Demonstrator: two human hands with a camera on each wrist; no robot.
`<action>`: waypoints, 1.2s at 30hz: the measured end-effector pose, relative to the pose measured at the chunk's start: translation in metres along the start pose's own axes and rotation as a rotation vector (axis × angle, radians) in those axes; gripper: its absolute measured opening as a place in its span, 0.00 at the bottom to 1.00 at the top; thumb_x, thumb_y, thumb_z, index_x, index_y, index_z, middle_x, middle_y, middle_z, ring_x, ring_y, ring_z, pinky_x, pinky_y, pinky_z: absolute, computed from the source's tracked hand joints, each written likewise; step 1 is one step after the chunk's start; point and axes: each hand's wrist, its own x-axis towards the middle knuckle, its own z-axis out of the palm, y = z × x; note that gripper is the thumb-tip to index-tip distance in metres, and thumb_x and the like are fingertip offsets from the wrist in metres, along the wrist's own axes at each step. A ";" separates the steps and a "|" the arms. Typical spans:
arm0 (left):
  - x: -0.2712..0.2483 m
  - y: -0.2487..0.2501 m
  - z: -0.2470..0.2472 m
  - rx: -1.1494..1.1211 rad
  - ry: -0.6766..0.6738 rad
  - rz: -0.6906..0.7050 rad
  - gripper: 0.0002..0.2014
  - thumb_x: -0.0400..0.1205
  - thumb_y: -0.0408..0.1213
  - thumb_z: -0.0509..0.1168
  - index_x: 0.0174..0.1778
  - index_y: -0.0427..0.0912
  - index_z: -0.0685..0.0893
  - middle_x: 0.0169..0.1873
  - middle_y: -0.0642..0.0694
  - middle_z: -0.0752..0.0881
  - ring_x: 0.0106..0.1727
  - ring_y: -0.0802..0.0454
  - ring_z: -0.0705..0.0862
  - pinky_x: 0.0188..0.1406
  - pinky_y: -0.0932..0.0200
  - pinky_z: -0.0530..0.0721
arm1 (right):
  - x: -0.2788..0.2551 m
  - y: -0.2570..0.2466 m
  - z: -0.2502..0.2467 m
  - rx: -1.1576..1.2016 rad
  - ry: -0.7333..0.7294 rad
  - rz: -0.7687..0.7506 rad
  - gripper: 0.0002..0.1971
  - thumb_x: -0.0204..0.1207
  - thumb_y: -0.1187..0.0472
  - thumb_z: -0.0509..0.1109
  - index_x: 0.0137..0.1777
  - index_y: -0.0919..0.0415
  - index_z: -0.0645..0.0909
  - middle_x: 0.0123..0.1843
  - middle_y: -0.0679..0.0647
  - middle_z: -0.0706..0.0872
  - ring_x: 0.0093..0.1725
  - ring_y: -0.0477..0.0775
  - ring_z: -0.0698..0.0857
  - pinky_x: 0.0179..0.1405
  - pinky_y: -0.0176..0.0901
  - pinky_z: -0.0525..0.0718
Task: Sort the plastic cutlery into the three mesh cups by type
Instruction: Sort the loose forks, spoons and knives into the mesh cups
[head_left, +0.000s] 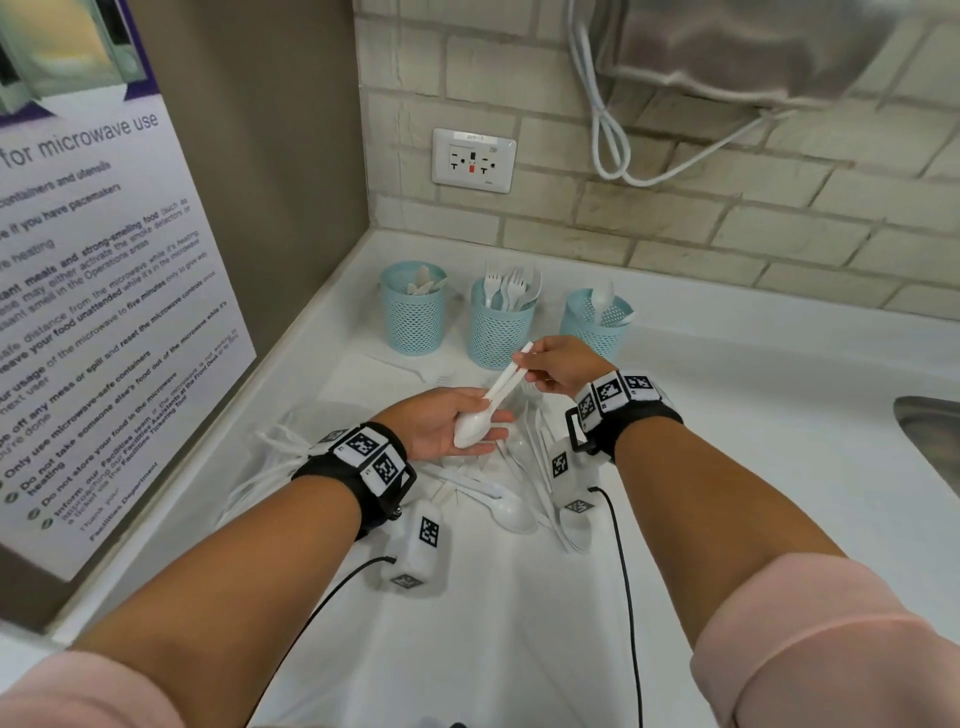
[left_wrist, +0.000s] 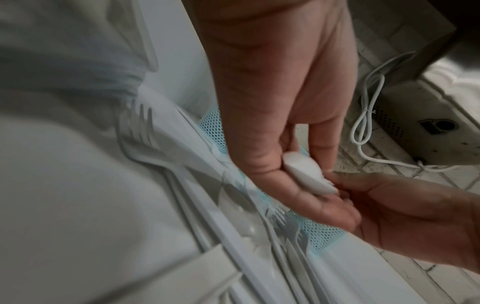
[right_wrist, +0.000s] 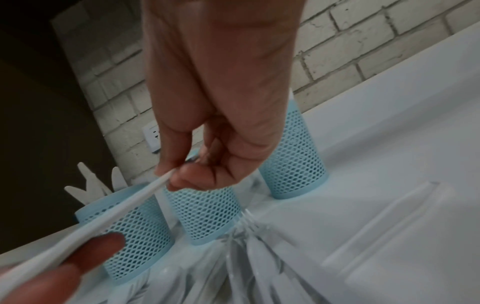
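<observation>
Two white plastic spoons (head_left: 496, 397) lie stacked together between my hands above the loose cutlery pile (head_left: 511, 512). My left hand (head_left: 480, 423), palm up, holds their bowls (left_wrist: 307, 174) between thumb and fingers. My right hand (head_left: 525, 365) pinches the handle ends (right_wrist: 162, 181) between thumb and forefinger. Three blue mesh cups stand in a row behind. The left cup (head_left: 413, 317) holds knives, the middle cup (head_left: 497, 332) holds forks, and the right cup (head_left: 596, 325) holds spoons. Forks (left_wrist: 140, 127) and more spoons lie on the counter under my hands.
A poster wall (head_left: 104, 312) closes off the left and a brick wall with a socket (head_left: 472, 161) stands behind the cups. A white cable (head_left: 605, 135) hangs from a metal appliance (head_left: 753, 47) above. A sink rim (head_left: 930, 436) shows at the right.
</observation>
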 end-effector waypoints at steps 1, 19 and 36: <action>0.000 0.000 -0.002 -0.001 0.019 0.011 0.09 0.86 0.32 0.55 0.57 0.44 0.78 0.48 0.44 0.89 0.43 0.52 0.89 0.42 0.58 0.88 | -0.001 0.000 -0.001 0.025 0.000 0.014 0.08 0.78 0.64 0.70 0.37 0.62 0.78 0.33 0.56 0.78 0.31 0.48 0.76 0.34 0.36 0.77; 0.004 0.000 -0.011 -0.199 0.293 0.033 0.13 0.84 0.43 0.61 0.54 0.35 0.78 0.44 0.36 0.85 0.28 0.50 0.88 0.23 0.66 0.85 | -0.014 0.021 -0.019 0.227 -0.108 -0.090 0.07 0.79 0.70 0.66 0.48 0.60 0.84 0.38 0.52 0.90 0.36 0.44 0.90 0.40 0.33 0.89; 0.026 0.010 0.011 0.170 0.388 0.415 0.08 0.79 0.22 0.65 0.54 0.32 0.79 0.51 0.34 0.84 0.51 0.46 0.85 0.43 0.63 0.87 | -0.014 -0.003 -0.014 -0.894 -0.300 -0.088 0.17 0.76 0.46 0.70 0.59 0.53 0.87 0.49 0.54 0.87 0.50 0.47 0.79 0.52 0.30 0.72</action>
